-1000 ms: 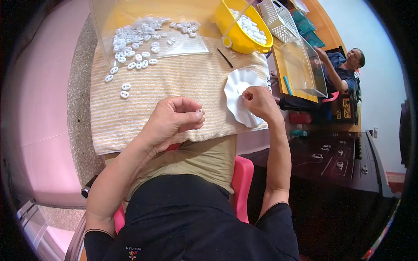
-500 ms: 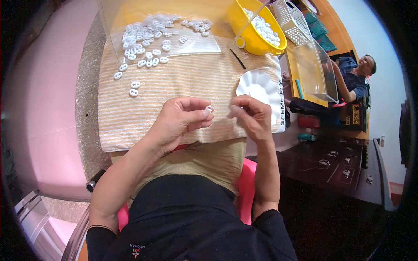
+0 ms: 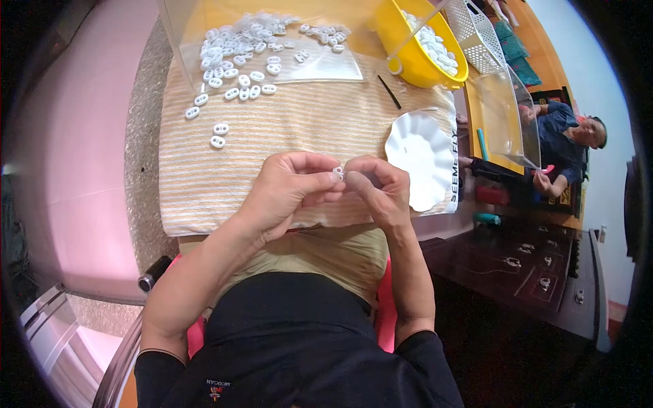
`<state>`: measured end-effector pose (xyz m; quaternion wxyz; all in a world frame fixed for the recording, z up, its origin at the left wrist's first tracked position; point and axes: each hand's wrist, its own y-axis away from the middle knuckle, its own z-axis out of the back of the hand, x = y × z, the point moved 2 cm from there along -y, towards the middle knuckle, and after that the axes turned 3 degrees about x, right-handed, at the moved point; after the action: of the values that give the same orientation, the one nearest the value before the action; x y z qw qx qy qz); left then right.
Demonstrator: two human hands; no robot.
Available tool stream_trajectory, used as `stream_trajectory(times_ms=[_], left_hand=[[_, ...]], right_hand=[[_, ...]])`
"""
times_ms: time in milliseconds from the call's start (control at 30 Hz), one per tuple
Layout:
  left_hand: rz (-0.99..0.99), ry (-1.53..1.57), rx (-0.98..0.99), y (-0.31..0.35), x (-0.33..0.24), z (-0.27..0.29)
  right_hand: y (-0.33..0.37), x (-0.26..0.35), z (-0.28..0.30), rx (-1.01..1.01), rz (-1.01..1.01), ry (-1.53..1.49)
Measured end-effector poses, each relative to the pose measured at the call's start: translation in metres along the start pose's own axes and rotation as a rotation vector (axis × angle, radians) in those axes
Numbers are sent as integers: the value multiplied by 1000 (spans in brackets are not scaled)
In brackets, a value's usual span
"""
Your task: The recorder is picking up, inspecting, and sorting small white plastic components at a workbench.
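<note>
Between the thumb and fingertips of my left hand [image 3: 282, 194] is a small white oval piece with holes [image 3: 337, 173]. My right hand [image 3: 386, 194] is closed in a pinch, its fingertips right against that piece; whatever it grips is hidden or too small to make out. Both hands are above the striped cloth [image 3: 313, 129], near its front edge. Beyond them on the left lie two loose two-holed white pieces [image 3: 219, 134]. Farther back is a pile of similar pieces [image 3: 238, 44]. Beside my right hand sits a white scalloped dish [image 3: 413, 163] with something tiny inside.
A yellow basin [image 3: 386, 34] full of white pieces stands at the back right. Near it lies a thin black stick [image 3: 390, 92]. Clear plastic panels rise around the pile. To the right, another person [image 3: 568, 129] sits by a table with a clear box [image 3: 507, 129].
My right hand has moved left from near the dish and now meets the piece in my left hand. The view has shifted slightly, and the other person's arm has moved.
</note>
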<state>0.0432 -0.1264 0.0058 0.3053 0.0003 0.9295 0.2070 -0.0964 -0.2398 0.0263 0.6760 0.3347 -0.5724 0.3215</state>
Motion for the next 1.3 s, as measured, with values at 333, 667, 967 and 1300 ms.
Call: stream_trajectory(times_ms=[333, 667, 967, 1300], left_hand=[[8, -4, -3, -1, 1, 1], [13, 2, -4, -1, 1, 2], [12, -7, -1, -1, 3, 2], [-11, -42, -12, -1, 6, 2]], right_hand=[[0, -5, 0, 12, 52, -8], [1, -3, 0, 11, 31, -3], [2, -5, -2, 7, 37, 42], [2, -7, -3, 28, 35, 44]])
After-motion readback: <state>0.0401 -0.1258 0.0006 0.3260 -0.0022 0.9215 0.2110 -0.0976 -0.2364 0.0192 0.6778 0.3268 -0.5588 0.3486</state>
